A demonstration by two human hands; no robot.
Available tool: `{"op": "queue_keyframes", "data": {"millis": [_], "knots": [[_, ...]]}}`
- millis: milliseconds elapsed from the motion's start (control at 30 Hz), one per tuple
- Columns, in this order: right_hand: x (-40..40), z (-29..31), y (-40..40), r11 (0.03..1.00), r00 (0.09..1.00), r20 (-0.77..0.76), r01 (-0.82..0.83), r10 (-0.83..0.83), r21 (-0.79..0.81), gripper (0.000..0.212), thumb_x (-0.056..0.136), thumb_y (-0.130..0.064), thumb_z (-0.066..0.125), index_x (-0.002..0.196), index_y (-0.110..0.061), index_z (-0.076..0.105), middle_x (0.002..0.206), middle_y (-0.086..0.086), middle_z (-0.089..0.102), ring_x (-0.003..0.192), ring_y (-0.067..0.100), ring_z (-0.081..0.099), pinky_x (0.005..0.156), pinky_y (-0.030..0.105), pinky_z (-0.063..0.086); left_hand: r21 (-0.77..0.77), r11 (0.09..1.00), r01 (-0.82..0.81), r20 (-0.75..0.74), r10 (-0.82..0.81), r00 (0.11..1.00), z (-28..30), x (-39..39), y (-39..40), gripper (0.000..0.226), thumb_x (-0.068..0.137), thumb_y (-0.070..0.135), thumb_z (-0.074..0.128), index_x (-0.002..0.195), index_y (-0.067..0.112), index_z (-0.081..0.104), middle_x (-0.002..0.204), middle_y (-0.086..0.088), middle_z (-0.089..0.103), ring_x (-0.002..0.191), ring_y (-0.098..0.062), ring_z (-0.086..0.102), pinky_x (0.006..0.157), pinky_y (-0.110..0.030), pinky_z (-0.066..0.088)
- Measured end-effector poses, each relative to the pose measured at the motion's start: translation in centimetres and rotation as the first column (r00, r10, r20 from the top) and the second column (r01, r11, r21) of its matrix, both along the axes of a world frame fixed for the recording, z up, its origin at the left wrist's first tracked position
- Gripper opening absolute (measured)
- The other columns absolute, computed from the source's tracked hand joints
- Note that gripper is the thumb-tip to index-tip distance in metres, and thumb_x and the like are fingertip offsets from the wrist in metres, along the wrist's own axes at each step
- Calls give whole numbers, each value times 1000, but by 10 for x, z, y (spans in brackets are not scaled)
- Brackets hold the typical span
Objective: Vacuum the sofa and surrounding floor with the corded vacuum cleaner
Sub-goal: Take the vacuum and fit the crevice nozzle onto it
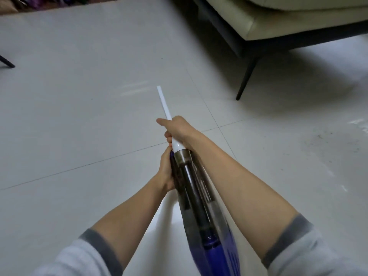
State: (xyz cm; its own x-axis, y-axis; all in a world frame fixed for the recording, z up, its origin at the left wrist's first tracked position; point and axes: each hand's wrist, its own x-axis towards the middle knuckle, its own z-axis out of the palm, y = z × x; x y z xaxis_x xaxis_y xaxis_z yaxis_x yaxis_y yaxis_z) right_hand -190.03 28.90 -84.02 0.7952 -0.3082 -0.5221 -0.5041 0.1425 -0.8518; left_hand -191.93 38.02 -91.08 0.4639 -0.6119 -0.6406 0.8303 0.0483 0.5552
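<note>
A blue vacuum cleaner [201, 198] with a clear dust cup runs from the bottom centre toward the middle of the view. Its white crevice nozzle [163, 102] points forward over the tiled floor [79, 116]. My right hand [177, 128] grips the base of the white nozzle, thumb stretched forward. My left hand [166, 170] holds the front of the vacuum body from the left side. The cream sofa [288, 18] stands at the top right on thin black legs [246, 78]. No cord is visible.
A dark furniture leg [7, 62] shows at the left edge. Dark cluttered items [39, 2] line the top left. Dusty smears mark the tiles at the right [328, 144]. Shadow lies under the sofa.
</note>
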Motion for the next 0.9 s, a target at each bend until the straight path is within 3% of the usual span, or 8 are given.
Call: {"op": "queue_keyframes", "data": {"millis": [67,133,267,367,600,900], "knots": [[-3,8,-4,982,999,30,-22,16,187,32,91,-29,64,77,-13,40,57,3,38,42,14,38,43,22,40,-21,1000,4,21,-4,1000,4,4,0,44,87,55,55,83,13,67,82,-10,63,80,-26,64,80,-40,51],[-4,12,-9,967,999,28,-23,16,255,36,89,-25,67,71,-16,37,51,1,34,40,13,35,41,22,38,-1,1000,-7,31,7,999,5,6,-2,43,86,54,56,84,12,68,85,-12,64,82,-28,63,82,-41,50],[-5,13,-6,995,1000,6,2,-2,95,15,90,-9,57,80,-9,45,50,2,37,37,12,35,40,22,36,89,996,-10,71,4,997,2,4,-3,47,83,56,54,80,12,70,82,-13,67,78,-29,65,79,-40,52],[-4,12,0,1000,1000,-4,10,-10,4,7,90,-8,51,86,-6,47,53,4,39,39,13,37,41,23,37,90,996,-28,82,20,996,1,2,-2,49,85,56,51,76,12,70,77,-12,67,71,-28,65,73,-38,53],[0,14,14,991,999,-30,20,-25,-135,4,86,-7,46,87,-4,47,57,7,44,45,19,42,45,26,39,80,997,-17,81,10,997,4,2,0,52,90,56,43,72,11,63,65,-9,66,56,-23,65,55,-29,54],[-1,14,12,984,998,-5,64,-65,-168,6,85,-3,42,81,-5,43,59,8,41,44,18,40,40,22,37,108,994,-30,96,20,995,11,-1,-1,52,91,55,41,71,12,62,62,-9,65,54,-22,65,58,-29,52]]}}
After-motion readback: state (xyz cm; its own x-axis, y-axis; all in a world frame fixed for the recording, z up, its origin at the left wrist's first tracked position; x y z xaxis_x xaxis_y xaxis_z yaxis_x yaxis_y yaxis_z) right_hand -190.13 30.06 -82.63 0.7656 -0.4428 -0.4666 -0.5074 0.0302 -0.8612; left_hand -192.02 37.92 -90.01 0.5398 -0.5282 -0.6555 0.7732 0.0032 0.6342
